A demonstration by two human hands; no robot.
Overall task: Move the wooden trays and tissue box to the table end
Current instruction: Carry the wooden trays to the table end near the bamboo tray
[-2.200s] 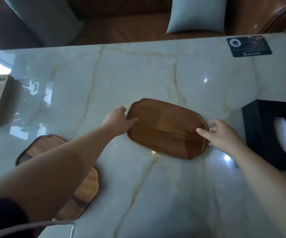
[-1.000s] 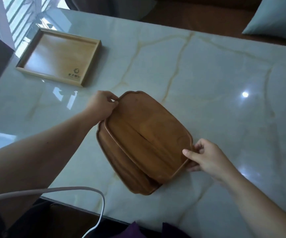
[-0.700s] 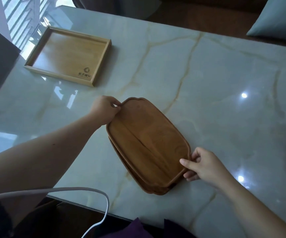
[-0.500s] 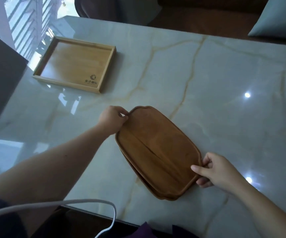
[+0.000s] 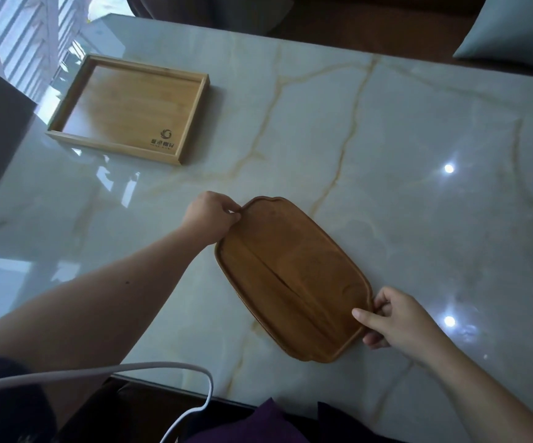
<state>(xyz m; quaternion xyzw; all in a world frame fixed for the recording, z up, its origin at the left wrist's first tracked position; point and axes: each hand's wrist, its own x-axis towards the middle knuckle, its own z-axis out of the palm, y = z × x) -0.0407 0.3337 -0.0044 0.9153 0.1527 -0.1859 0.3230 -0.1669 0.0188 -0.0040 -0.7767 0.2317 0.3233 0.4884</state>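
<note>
Dark tray: a scalloped, dark-brown wooden tray [image 5: 293,276] lay flat on the marble table [image 5: 418,155], near the table's front edge and lying at a slant, its far end toward the left and its near end toward the right. A thin brown sliver showed under its lower left rim; whether that was a second tray beneath could not be told.
Left hand: the left hand [image 5: 209,217] pinched the far end of the dark tray, fingers curled together and clamped on the rim at the corner.
Right hand: the right hand [image 5: 399,321] gripped the near end of the dark tray, thumb lying over the rim onto the inner face and the other fingers tucked under the edge, so it was clamped on that end.
Light tray: a rectangular, pale wooden tray [image 5: 131,107] with raised sides and a printed logo in one corner sat near the table's far left corner, well apart from the dark tray and from both hands.
Tissue box: not in view.
Table: glossy, pale marble with tan veins and bright spots of reflected light on the right half.
Cable: a white cable [image 5: 162,370] looped across the lower left, in front of the table's front edge.
Cushion: a grey cushion [image 5: 520,30] showed beyond the far right edge of the table.
</note>
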